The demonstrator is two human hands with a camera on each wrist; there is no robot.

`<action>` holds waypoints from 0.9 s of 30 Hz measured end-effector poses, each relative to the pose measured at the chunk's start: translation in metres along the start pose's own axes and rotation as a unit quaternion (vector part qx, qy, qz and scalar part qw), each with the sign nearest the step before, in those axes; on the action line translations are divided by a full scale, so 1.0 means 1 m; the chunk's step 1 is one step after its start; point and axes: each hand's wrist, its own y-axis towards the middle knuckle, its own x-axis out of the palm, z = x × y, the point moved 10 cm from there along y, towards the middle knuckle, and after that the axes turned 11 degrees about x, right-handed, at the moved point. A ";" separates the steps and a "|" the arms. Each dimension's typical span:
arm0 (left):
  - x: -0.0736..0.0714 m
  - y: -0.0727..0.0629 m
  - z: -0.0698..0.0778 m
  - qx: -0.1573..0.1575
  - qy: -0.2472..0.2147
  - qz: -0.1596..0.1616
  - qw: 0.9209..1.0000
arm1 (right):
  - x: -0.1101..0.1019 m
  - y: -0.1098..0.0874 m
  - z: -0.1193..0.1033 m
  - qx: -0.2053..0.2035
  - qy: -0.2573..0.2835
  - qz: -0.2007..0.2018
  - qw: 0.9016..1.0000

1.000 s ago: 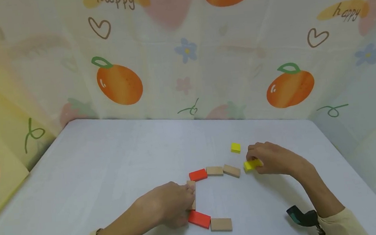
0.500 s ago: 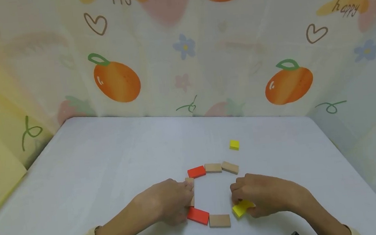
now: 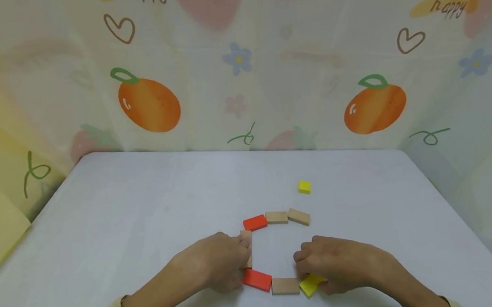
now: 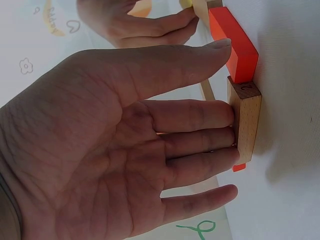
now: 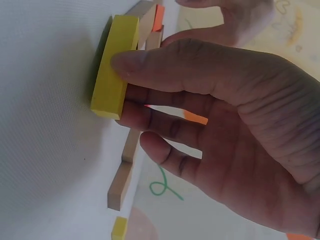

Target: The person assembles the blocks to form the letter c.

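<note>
Between thumb and fingers my right hand [image 3: 341,264] pinches a yellow block [image 5: 116,65], low at the table. Its end meets or nearly meets a plain wooden block [image 3: 285,285]. My left hand [image 4: 145,130] has its fingers straight, tips touching an upright-sided wooden block [image 4: 246,122] on the left. Its thumb lies over a red block [image 4: 240,45] that joins this wooden block. In the head view, the near red block [image 3: 257,280] and a far red block [image 3: 255,222] bracket that wooden block, which the left hand partly hides.
Two wooden blocks [image 3: 276,217] continue the far row to the right of the far red block. Farther back a loose yellow block [image 3: 304,187] lies on the white table [image 3: 166,194]. A patterned curtain [image 3: 204,79] hangs behind the table.
My right hand has carried the yellow block from the far right toward the near row, beside the near wooden block. The left hand stays at its wooden block. The head view has shifted slightly.
</note>
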 end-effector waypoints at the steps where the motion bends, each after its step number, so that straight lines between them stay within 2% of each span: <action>1: 0.000 0.000 0.000 -0.001 -0.001 0.000 1.000 | 0.000 0.000 0.000 -0.001 -0.001 0.000 1.000; 6: -0.001 0.000 0.000 -0.001 -0.003 0.003 1.000 | -0.001 -0.001 0.001 -0.007 0.002 0.007 1.000; 13: 0.000 0.001 0.000 -0.005 -0.002 0.002 1.000 | -0.007 -0.007 0.011 0.011 0.005 0.034 0.999; 27: -0.001 0.000 0.000 -0.004 0.005 0.004 1.000 | 0.001 0.002 0.007 0.020 0.001 0.000 1.000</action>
